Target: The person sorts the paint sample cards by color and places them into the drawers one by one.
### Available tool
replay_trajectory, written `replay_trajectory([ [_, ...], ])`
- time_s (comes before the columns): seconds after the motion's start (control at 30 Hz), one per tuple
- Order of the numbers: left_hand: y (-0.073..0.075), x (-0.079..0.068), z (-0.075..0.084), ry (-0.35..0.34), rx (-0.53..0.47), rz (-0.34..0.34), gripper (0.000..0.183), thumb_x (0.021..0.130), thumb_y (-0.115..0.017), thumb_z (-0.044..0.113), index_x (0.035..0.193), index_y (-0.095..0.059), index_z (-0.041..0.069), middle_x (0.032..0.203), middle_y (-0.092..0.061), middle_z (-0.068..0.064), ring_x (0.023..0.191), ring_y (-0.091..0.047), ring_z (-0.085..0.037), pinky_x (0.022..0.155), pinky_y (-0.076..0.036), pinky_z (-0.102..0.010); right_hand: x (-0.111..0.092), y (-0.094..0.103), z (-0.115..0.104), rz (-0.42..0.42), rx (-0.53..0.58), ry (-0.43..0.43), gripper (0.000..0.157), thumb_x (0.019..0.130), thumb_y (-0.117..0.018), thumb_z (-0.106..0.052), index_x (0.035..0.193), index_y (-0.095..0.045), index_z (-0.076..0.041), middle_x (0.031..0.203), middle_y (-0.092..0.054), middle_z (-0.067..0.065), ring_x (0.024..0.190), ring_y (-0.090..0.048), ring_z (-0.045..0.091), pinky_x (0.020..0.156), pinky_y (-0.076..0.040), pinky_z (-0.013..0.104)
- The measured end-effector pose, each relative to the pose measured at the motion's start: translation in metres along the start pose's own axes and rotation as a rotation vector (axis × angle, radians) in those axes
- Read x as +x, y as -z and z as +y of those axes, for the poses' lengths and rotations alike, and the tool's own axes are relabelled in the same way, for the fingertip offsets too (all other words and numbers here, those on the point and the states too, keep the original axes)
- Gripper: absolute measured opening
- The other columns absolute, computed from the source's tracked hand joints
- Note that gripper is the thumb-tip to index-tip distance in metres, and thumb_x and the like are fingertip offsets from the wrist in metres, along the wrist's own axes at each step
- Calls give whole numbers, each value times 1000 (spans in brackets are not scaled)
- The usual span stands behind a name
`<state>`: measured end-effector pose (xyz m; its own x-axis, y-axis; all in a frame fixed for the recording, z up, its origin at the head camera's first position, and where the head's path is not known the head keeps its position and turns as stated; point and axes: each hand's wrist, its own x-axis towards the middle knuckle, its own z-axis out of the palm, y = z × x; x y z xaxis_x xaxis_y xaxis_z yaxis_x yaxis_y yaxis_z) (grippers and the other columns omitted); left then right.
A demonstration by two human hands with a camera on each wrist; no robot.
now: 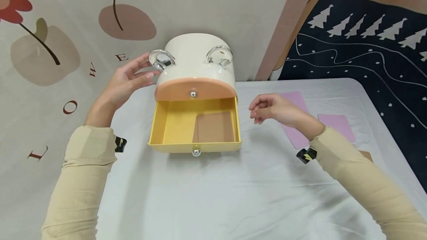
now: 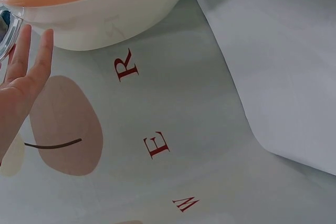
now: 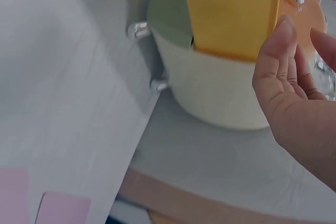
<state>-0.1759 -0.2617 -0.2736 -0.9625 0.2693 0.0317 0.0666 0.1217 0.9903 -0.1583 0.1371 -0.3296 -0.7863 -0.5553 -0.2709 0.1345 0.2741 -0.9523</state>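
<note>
A white rounded drawer box (image 1: 200, 43) with two chrome ring ears stands at the back of the table. Its orange upper drawer (image 1: 213, 90) is closed, while the yellow drawer (image 1: 175, 148) below is pulled out with a flat brown card (image 1: 216, 127) lying in its right half. My left hand (image 1: 125, 79) has its fingertips at the left ear (image 1: 161, 59), fingers extended and not wrapped round it. To the right of the yellow drawer, my right hand (image 1: 275, 110) hovers, loosely curled and holding nothing. A green lower drawer (image 3: 168, 14) shows in the right wrist view.
Pink cards (image 1: 337, 126) lie on the white-covered table (image 1: 200, 195) at the right, partly under my right forearm. A brown piece (image 1: 366, 155) peeks out beside that sleeve. A printed cloth (image 1: 250, 17) hangs directly behind the box.
</note>
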Motion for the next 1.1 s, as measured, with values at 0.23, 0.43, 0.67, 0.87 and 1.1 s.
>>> replay_trajectory([
  [0.23,0,0,1,0,-8,-4,63,89,-58,4,144,-28,10,130,-39,-13,108,-55,-12,83,-49,-19,-28,40,36,131,-106,-17,22,87,-61,-5,102,-53,8,85,-62,8,76,-62,19,72,-54,31],
  [0.43,-1,0,1,4,1,1,63,89,-58,3,144,-29,10,130,-40,-13,107,-55,-11,82,-49,-19,-62,72,77,236,-140,-136,32,89,-61,-15,109,-50,7,93,-63,4,83,-61,16,74,-52,27],
  [0.67,0,0,0,0,-11,-2,62,89,-56,1,144,-29,11,131,-40,-13,109,-54,-12,82,-49,-19,-100,103,113,385,-170,-178,37,90,-59,-15,112,-46,11,87,-61,-11,80,-59,4,70,-51,19],
  [0.87,0,0,0,3,-5,1,63,89,-57,2,144,-29,12,131,-39,-13,109,-54,-12,82,-49,-19,-128,139,160,491,-163,-184,35,90,-59,-19,112,-51,7,90,-56,-17,80,-54,-2,69,-49,13],
  [1.1,0,0,-1,-4,7,0,62,89,-57,3,143,-30,12,130,-40,-12,110,-53,-13,83,-49,-19,-157,194,235,614,-194,-230,46,83,-64,-43,112,-56,-8,98,-52,-18,85,-51,-1,66,-46,12],
])
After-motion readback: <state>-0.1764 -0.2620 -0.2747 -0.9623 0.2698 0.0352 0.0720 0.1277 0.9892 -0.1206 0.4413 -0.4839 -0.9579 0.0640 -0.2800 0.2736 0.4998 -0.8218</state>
